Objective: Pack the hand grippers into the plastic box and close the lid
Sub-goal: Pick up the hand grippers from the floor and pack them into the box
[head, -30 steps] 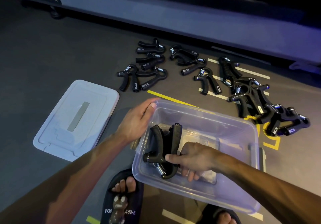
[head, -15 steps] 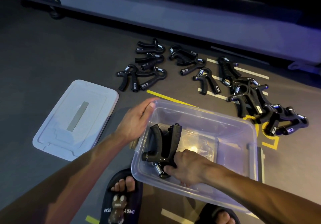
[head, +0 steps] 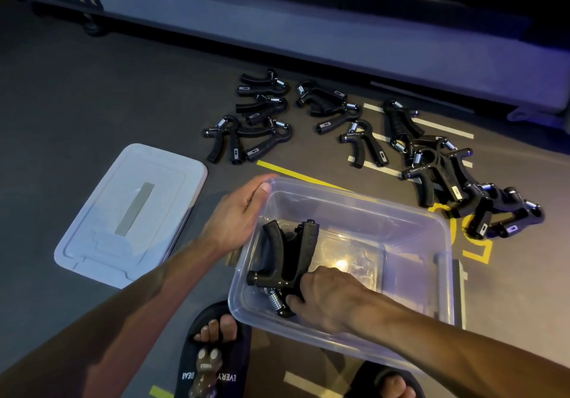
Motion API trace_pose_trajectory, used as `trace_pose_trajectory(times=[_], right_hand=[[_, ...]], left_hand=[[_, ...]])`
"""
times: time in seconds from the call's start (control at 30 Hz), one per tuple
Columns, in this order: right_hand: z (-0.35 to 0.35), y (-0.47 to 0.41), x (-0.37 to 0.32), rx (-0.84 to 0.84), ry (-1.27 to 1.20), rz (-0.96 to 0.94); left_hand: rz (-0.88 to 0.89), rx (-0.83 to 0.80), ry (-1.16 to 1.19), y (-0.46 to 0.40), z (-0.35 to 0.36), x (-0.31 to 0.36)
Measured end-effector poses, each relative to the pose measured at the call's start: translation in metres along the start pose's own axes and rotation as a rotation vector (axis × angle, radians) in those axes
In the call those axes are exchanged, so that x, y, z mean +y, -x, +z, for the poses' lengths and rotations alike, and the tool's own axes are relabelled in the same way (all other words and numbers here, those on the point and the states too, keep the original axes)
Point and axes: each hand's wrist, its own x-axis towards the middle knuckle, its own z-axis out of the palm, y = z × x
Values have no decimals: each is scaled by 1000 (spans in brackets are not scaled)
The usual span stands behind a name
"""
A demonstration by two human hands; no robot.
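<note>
A clear plastic box (head: 410, 212) stands on the floor in front of me, tilted slightly. My left hand (head: 237, 215) grips its far left corner. My right hand (head: 327, 299) is inside the box, fingers closed on the spring end of a black hand gripper (head: 287, 258) that lies against the left wall, handles pointing away from me. Several more black hand grippers lie on the floor beyond the box: one cluster (head: 253, 120) at the left, one (head: 339, 110) in the middle, a pile (head: 456, 181) at the right. The white lid (head: 132, 212) lies flat to the left.
A grey machine base (head: 277, 27) runs across the far side of the floor. My feet in dark sandals (head: 212, 354) are just below the box. Yellow and white floor markings (head: 296, 175) cross the floor under the box and grippers.
My right hand has lowered the hand gripper deeper into the box's left end and slid toward its spring. The left hand stays on the corner.
</note>
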Motion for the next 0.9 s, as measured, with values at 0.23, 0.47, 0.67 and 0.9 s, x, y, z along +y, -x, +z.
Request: trace_pose_trajectory(times=[0.23,0.47,0.67,0.9], right_hand=[[-28,15,7,-159,-64,5],[-120,4,78,37,-742,-98],[-155,-103,152,514,-528,119],[-149,-172,183,295,-399,369]], left_hand=[[18,-1,-10,-1,-1,1],[41,-46,13,-28,-8,11],[63,-165,52,-50,1,16],[53,-198,98,-53,5,7]])
